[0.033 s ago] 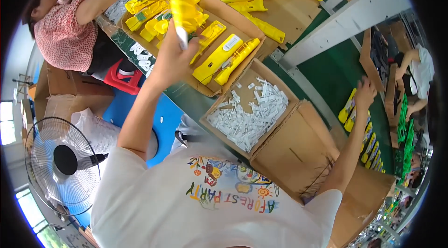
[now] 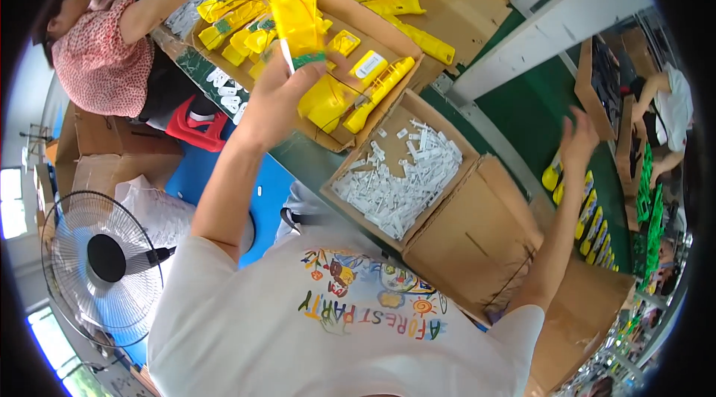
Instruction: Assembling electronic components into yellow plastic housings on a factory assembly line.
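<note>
My left hand [image 2: 277, 97] is raised over an open cardboard box [image 2: 332, 143] full of yellow plastic parts. It grips a clear yellow plastic piece [image 2: 294, 5] with a small green part at its lower end. My right hand [image 2: 579, 142] is stretched far to the right with its fingers apart and nothing in it, slightly blurred, just above a row of yellow parts [image 2: 553, 174] on a green surface. Between my arms stands a cardboard box [image 2: 358, 145] holding several small white plastic parts [image 2: 403, 177].
A person in a red patterned top [image 2: 97, 54] works at the table's far left, beside a red stool [image 2: 195, 124]. A standing fan [image 2: 104, 263] is at lower left. A closed carton [image 2: 477, 240] sits by my right arm. Another person [image 2: 671, 106] works at the right edge.
</note>
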{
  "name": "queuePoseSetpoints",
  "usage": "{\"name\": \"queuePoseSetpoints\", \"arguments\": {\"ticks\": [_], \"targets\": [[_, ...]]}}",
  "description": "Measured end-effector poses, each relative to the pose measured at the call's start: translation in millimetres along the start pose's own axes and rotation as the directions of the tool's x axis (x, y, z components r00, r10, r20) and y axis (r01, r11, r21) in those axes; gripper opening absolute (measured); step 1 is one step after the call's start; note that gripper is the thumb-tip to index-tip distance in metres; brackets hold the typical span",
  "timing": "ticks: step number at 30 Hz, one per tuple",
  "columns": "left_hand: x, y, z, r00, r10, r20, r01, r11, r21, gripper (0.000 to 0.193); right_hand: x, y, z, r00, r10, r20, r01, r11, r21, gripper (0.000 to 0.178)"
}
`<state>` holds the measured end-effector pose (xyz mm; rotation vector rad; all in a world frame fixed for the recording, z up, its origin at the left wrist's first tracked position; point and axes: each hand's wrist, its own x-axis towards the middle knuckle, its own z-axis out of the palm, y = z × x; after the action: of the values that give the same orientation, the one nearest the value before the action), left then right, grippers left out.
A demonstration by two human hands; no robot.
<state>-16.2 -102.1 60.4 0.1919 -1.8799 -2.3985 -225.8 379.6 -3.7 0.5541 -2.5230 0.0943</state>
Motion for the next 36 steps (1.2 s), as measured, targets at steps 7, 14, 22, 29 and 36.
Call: {"name": "queuePoseSetpoints", "arguments": {"ticks": [7, 14, 22, 29, 36], "targets": [[-30.6, -48.6, 70.6, 0.867, -0.327, 0.376, 0.49, 0.695, -0.526, 0.05, -38.6, -240.4, -111.5, 0.61, -0.767, -0.2, 0.766, 0.507, 0.394, 0.039], [-69.2, -63.1, 94.3, 0.901, -0.071, 0.427, 0.14, 0.981, -0.132, 0.055, -61.9, -273.6, -137.2, 0.855, -0.011, 0.518, -0.514, -0.145, 0.845, 0.009], [-78.0, -82.5, 105.4, 0.914, -0.195, 0.357, 0.197, 0.98, 0.031, 0.038, -121.4, -276.6, -145.4, 1.0, 0.008, -0.007, -0.003, 0.829, 0.56, 0.01], [-90.4, -74.0, 103.5, 0.81, -0.144, 0.568, 0.223, 0.972, -0.072, 0.035, -288.5, -69.0, -173.4, 0.529, 0.469, 0.707, -0.049, 0.849, -0.526, 0.018], [-113.5, -83.1, 131.1, 0.67, -0.141, 0.729, 0.287, 0.954, -0.08, 0.034, -206.3, -219.3, -211.4, 0.672, 0.466, 0.575, -0.739, 0.381, 0.555, 0.015]]}}
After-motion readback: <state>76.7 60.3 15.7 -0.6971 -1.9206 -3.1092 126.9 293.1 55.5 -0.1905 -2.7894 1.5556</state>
